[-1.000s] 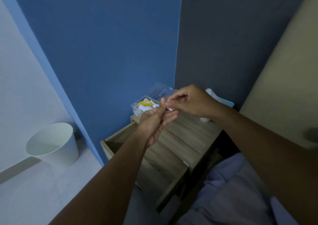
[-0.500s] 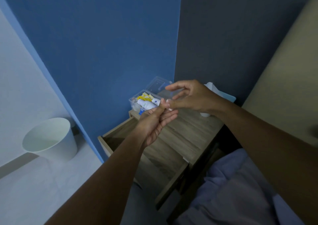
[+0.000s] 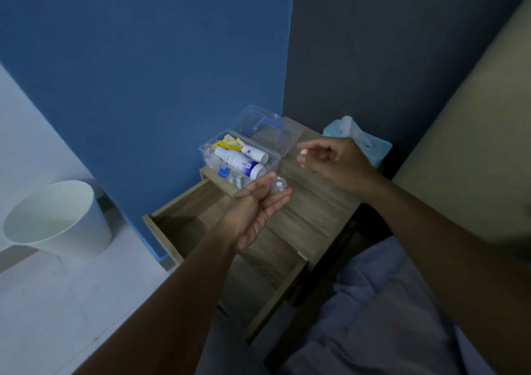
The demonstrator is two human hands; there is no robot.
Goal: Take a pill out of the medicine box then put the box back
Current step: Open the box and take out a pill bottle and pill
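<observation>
The medicine box (image 3: 211, 159) is clear plastic and stands open on the back left of the wooden nightstand (image 3: 310, 216). Its lid (image 3: 283, 142), with a blue handle, is tipped back. White bottles and yellow packets lie inside. My left hand (image 3: 255, 211) is palm up in front of the box. On its fingertips rests a small clear round cup (image 3: 278, 185) with a white pill in it, the thumb beside it. My right hand (image 3: 336, 163) hovers to the right of the box with loosely curled fingers, and nothing shows in it.
The nightstand's drawer (image 3: 172, 222) is pulled out toward me on the left. A light blue tissue box (image 3: 370, 147) stands at the back right. A white bin (image 3: 57, 219) sits on the floor to the left. Bedding (image 3: 388, 303) lies at lower right.
My right hand, which was pinching at the left palm, has lifted away to the right. This uncovers the clear cup with the pill on my left fingertips. The view has tilted and shows more of the box.
</observation>
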